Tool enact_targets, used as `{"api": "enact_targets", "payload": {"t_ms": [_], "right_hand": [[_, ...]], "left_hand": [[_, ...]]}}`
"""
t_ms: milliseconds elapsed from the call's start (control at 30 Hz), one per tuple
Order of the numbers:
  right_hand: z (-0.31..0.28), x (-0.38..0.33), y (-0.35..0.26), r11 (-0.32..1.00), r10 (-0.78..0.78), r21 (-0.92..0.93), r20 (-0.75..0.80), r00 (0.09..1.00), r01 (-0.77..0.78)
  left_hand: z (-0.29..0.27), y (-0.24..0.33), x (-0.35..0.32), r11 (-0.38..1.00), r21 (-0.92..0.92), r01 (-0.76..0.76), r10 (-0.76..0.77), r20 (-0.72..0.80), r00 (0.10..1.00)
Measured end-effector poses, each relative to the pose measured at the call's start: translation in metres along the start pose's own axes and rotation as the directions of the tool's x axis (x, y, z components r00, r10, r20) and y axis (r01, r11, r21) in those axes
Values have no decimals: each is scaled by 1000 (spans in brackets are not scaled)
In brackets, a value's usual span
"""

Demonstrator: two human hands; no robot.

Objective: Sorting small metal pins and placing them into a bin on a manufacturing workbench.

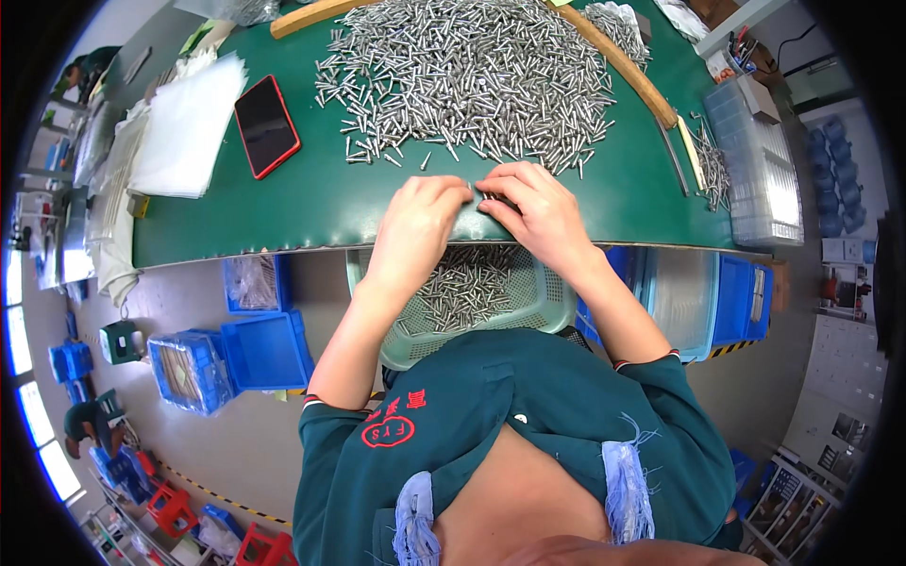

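**Ana:** Head view looks down on a green-topped desk (321, 203) with a curved wooden rail (630, 68) along its far edge. What lies on it?

**Ben:** A broad heap of small silvery metal pins (462, 71) covers the far middle. To the left sit a red-edged black phone (266, 125) and a stack of white sheets (184, 127). On the right stands a clear ribbed plastic box (760, 170).

**Ana:** And the hands?

**Ben:** Both rest at the near edge of the heap, touching each other. The left hand (415, 222) is curled, the right hand (538, 212) beside it with fingers bent over a few pins. Whether either grip is clenched on a pin I cannot tell; the fingertips are hidden.

**Ana:** Below the desk?

**Ben:** A pale green slotted plastic basket (543, 302) holds more pins, just under the forearms. Blue plastic crates (264, 349) stand on the grey floor to the left.

**Ana:** Anything unclear?

**Ben:** The rim is dark and bent, the shelves at far left are blurred, and the basket's near side is hidden by the person's green shirt (528, 396).
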State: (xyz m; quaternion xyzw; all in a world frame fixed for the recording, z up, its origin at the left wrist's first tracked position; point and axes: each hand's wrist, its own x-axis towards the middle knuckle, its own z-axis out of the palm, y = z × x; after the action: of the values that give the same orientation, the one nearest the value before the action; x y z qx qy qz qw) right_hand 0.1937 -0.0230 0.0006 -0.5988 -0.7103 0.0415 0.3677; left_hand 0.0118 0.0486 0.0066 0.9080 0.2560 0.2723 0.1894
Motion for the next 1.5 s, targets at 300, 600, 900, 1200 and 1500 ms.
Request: {"api": "enact_targets", "payload": {"t_ms": [300, 600, 900, 1200, 1500], "right_hand": [[-9, -3, -1, 999, -24, 40, 73, 997, 21], [-15, -2, -12, 990, 108, 72, 171, 979, -122], [-12, -2, -11, 995, 82, -71, 140, 987, -73], [-11, -2, -15, 997, 48, -61, 95, 994, -42], [-7, -1, -13, 993, 22, -116, 104, 994, -10]], "left_hand": [[-2, 11, -5, 996, 37, 80, -78, -32, 996], [0, 16, -1, 991, 48, 126, -126, -3, 992], [-3, 5, 3, 980, 159, 121, -119, -18, 993], [-2, 18, 0, 964, 175, 202, -196, -53, 979], [-11, 30, -18, 953, -72, 295, -298, -37, 954]]}}
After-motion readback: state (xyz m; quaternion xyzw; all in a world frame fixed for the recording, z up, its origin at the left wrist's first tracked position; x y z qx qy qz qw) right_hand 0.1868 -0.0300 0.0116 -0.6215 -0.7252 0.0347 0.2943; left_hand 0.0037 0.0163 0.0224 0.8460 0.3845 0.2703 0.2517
